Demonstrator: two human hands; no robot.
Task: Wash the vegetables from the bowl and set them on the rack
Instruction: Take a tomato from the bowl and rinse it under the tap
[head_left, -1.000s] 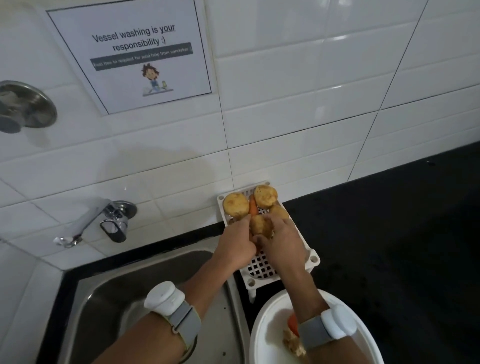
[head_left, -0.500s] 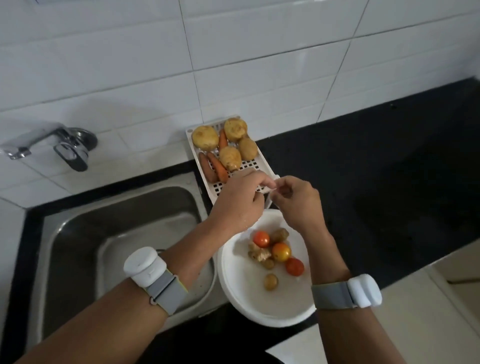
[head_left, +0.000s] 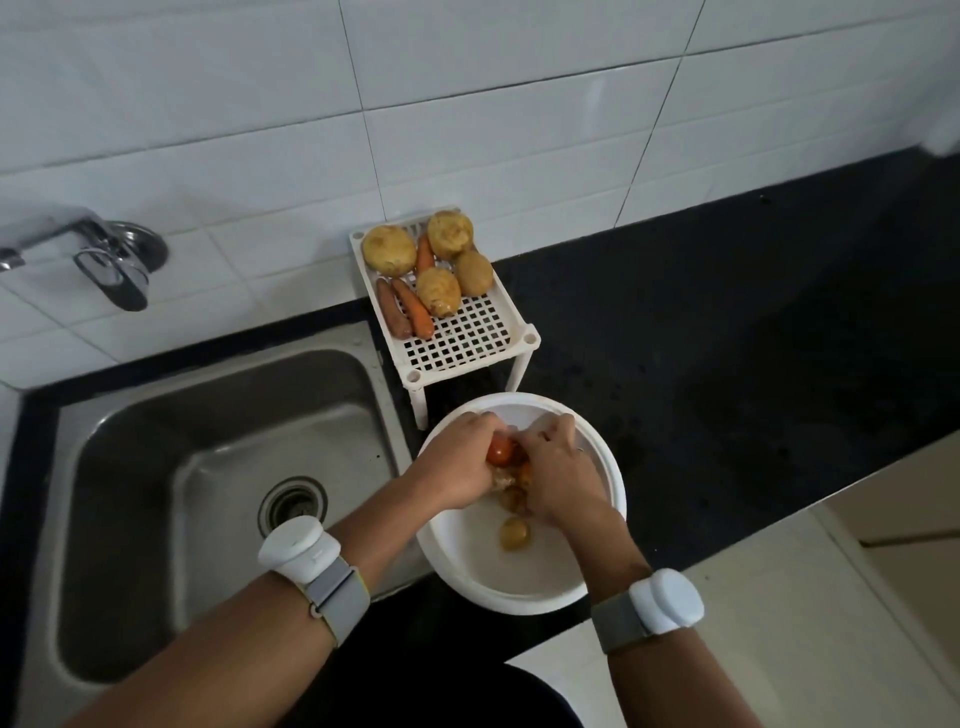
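A white bowl (head_left: 524, 587) sits on the black counter just right of the sink. Both my hands are inside it. My left hand (head_left: 457, 467) is curled around a red tomato (head_left: 500, 451). My right hand (head_left: 558, 475) is closed over the pile of small vegetables beside it, hiding most of them. One small yellowish vegetable (head_left: 514, 534) lies loose in the bowl. Behind the bowl stands a white slotted rack (head_left: 467, 343) holding several potatoes (head_left: 389, 249) and three carrots (head_left: 413, 307) at its far end.
A steel sink (head_left: 156, 467) with a drain lies to the left. A chrome tap (head_left: 78, 249) juts from the white tiled wall. Black counter (head_left: 727, 338) stretches to the right. A pale floor shows at the lower right.
Both hands left the rack, where they set down a potato, and dropped into the bowl. The left hand has closed on a tomato. The view tilted downward.
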